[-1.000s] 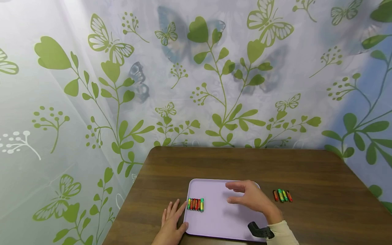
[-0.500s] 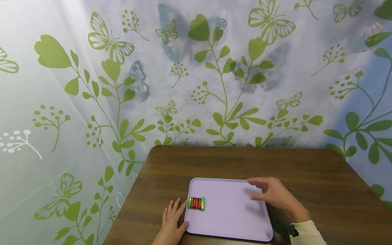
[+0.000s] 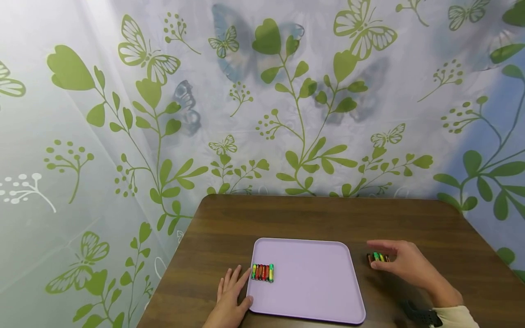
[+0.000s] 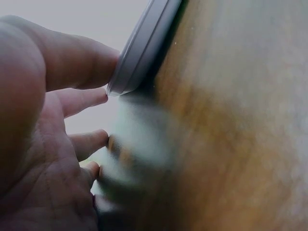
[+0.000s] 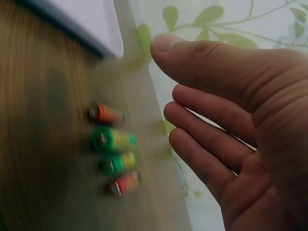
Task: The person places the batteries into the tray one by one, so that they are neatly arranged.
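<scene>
My left hand (image 3: 230,298) rests at the left edge of the lilac tray (image 3: 307,282), fingers straight, thumb and fingertips touching the rim, as the left wrist view also shows at the tray's edge (image 4: 139,53). Inside the tray, near that edge, several red and green-yellow batteries (image 3: 263,272) lie side by side in a row. To the right of the tray, my right hand (image 3: 414,269) hovers over a second group of batteries (image 3: 381,258), thumb and fingers apart with nothing between them. Two green-yellow batteries (image 5: 115,139) lie between two red ones (image 5: 126,184) in the right wrist view.
The brown wooden table (image 3: 311,218) carries the tray and the loose batteries. Behind it and to the left hangs a pale curtain (image 3: 229,164) printed with green leaves and butterflies. A dark band (image 3: 422,315) sits at my right wrist, beside a cream sleeve (image 3: 456,316).
My right hand has moved right, from above the tray to above the loose batteries beside it. My left hand stays at the tray's edge, and the row of batteries in the tray looks unchanged.
</scene>
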Tool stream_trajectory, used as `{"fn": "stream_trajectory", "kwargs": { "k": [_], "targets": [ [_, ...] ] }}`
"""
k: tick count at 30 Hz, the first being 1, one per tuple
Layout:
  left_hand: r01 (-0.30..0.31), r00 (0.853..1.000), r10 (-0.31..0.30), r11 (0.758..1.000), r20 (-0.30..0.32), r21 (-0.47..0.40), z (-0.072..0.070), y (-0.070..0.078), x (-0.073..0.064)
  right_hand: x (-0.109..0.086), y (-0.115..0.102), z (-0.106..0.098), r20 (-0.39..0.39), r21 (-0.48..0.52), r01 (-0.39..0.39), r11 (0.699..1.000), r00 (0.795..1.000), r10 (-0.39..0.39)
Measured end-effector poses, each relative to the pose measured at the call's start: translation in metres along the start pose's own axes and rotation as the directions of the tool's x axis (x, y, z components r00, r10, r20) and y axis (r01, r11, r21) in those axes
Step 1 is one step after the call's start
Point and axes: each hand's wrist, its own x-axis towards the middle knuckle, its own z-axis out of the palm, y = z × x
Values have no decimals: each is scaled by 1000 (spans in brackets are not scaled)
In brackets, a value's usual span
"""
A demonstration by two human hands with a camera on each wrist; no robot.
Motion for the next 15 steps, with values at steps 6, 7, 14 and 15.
{"fn": "stream_trajectory", "kwargs": {
  "k": [6,7,14,15],
  "targets": [
    [-23,1000,22,999,-8,-42,1,-2,1,-9,17,-20,25,-91,-34,995,999,37],
    [-21,1000,21,998,-7,-54,1,-3,1,-10,21,-22,26,-109,-32,993,999,35],
    [-27,1000,27,997,-6,-78,2,-1,-1,-16,44,-28,5,-157,2,988,1000,-1],
    [-41,999,40,996,-14,-74,2,-1,-1,-16,46,-27,-5,-156,11,988,1000,-12]
  ]
}}
